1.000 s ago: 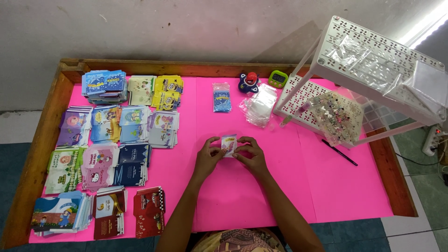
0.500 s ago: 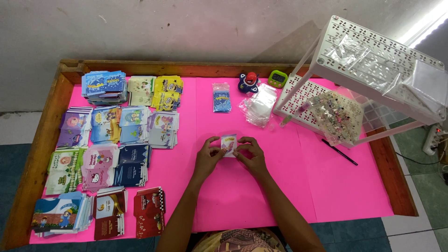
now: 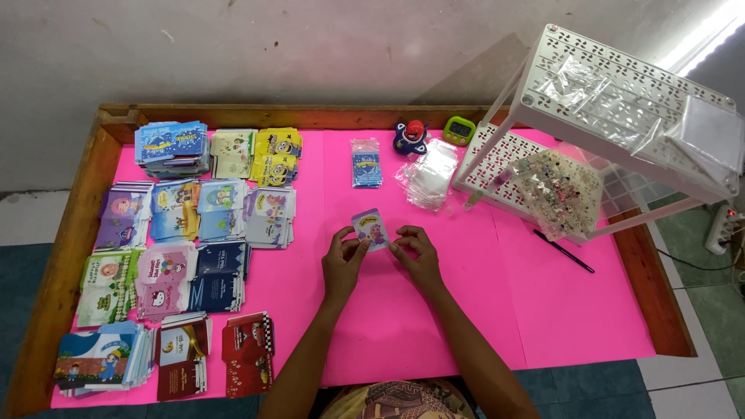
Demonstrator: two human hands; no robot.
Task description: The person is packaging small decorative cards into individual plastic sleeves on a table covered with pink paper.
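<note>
Pinched between the fingertips of the left hand (image 3: 344, 265) and right hand (image 3: 416, 254), both closed on its lower corners, a small purple envelope (image 3: 370, 229) with a cartoon figure, held just above the middle of the pink table (image 3: 543, 310). Stacked in rows along the left edge, piles of coloured envelopes (image 3: 186, 233); toward the far edge, a blue packet (image 3: 366, 164) and clear plastic sleeves (image 3: 428, 174). At the right corner, a white perforated rack (image 3: 613, 116), beside it a black pen (image 3: 564, 251).
</note>
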